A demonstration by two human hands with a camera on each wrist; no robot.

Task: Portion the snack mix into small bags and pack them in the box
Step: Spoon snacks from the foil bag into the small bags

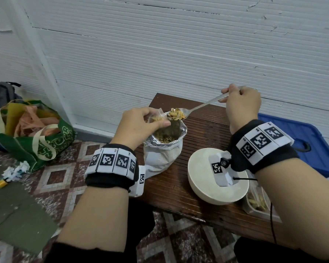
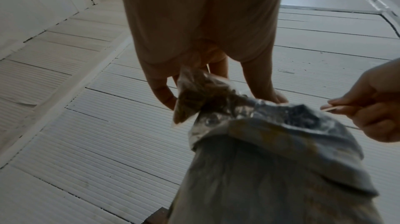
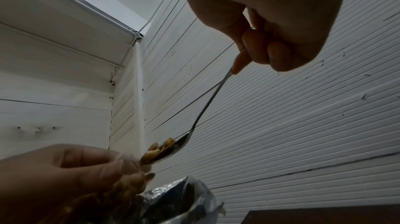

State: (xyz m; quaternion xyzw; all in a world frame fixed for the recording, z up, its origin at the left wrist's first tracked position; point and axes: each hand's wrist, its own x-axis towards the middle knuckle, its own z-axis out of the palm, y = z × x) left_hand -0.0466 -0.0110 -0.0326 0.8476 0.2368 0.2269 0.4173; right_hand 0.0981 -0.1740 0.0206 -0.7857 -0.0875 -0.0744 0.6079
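Note:
My left hand [image 1: 141,122] pinches a small clear bag [image 1: 156,117] partly filled with snack mix, held just above the big foil-lined snack bag [image 1: 164,147] that stands open on the wooden table [image 1: 203,130]. My right hand [image 1: 239,103] grips the handle of a metal spoon [image 1: 196,108], whose bowl, heaped with snack mix [image 1: 176,114], sits at the small bag's mouth. In the left wrist view the small bag [image 2: 194,97] hangs between thumb and fingers over the foil bag [image 2: 270,142]. In the right wrist view the loaded spoon [image 3: 171,149] tilts towards my left hand [image 3: 71,173].
A white bowl [image 1: 203,188] sits near the table's front, with a clear container of snack pieces [image 1: 256,204] at its right. A blue plastic lid or box [image 1: 296,137] lies at the right. A green shopping bag [image 1: 32,133] stands on the tiled floor, left.

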